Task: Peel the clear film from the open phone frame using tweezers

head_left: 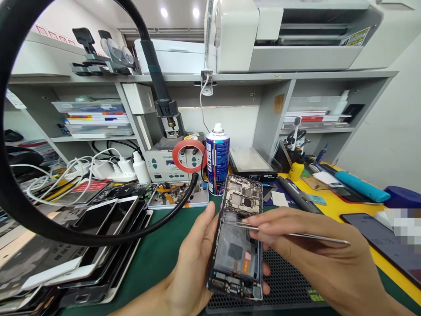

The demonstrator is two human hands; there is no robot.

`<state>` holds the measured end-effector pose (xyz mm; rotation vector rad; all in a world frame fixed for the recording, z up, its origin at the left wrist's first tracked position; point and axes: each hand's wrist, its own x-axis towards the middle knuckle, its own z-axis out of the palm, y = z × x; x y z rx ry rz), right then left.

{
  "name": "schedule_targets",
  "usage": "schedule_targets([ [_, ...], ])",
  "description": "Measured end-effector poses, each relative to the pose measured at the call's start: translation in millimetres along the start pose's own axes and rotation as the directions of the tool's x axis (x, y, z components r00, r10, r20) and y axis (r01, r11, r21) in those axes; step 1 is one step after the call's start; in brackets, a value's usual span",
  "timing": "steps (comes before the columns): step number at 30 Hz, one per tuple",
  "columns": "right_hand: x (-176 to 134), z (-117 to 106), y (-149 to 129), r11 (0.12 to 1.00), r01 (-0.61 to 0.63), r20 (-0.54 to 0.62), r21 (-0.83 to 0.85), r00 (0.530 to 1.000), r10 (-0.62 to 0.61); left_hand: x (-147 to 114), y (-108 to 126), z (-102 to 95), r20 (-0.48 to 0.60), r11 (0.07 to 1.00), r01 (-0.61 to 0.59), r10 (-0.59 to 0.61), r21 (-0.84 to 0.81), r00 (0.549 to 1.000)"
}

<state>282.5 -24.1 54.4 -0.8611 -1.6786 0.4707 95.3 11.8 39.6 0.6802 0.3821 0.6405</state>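
Observation:
An opened smartphone (237, 239) with its inner frame exposed is held tilted up in my left hand (192, 250). The left thumb lies along its left edge, and fingertips show at its lower right edge. Metal tweezers (317, 238) are pinched in my right hand (315, 250), their tips over the phone's upper middle, just below the circuit board (243, 195). Whether the tips touch the phone or grip something small I cannot tell. An orange flex cable (246, 263) shows in the phone's lower half. Beneath the phone is a black perforated mat (289, 281).
A thick black hose (98, 239) loops across the left side in front of stacked phone screens (108, 254). Behind the phone stand a blue spray can (217, 158), a red tape roll (190, 156) and a soldering station (161, 164). A dark phone (384, 241) lies at right.

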Motion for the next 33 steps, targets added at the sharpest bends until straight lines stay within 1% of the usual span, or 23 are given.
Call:
schedule_targets([
  [6, 1.8, 3.8, -2.8, 1.000, 0.008, -0.015, -0.014, 1.000, -0.008, -0.3, -1.7, 1.3, 0.033, 0.997, -0.018, 0.021, -0.077, 0.999],
  [10, 1.3, 4.6, -2.7, 1.000, 0.014, 0.006, -0.003, 1.000, -0.014, 1.3, -2.0, -1.8, 0.077, 0.996, 0.000, 0.007, -0.094, 0.997],
  [15, -1.1, 2.4, -0.6, 0.999, 0.024, 0.008, -0.025, 1.000, -0.024, 2.7, -0.1, -3.6, 0.091, 0.990, 0.020, -0.007, -0.140, 0.996],
  [19, -1.9, 2.7, 0.5, 0.999, 0.028, 0.009, -0.028, 1.000, -0.028, 3.1, -1.0, -7.1, 0.105, 0.992, 0.042, -0.029, -0.122, 0.994],
  [25, -3.0, 4.3, -2.0, 0.999, 0.038, 0.026, -0.015, 0.999, -0.037, 1.6, -0.6, -8.4, 0.080, 0.989, 0.068, -0.057, -0.134, 0.995],
  [30, 0.6, 5.2, -4.6, 0.999, 0.054, 0.064, -0.001, 0.996, -0.054, 0.9, 0.3, -6.1, 0.046, 0.987, 0.049, -0.042, -0.150, 0.998],
  [33, 1.1, 5.2, -4.6, 0.999, 0.050, 0.078, 0.003, 0.996, -0.050, 1.5, 0.2, -6.3, 0.064, 0.986, 0.052, -0.043, -0.158, 0.997],
])
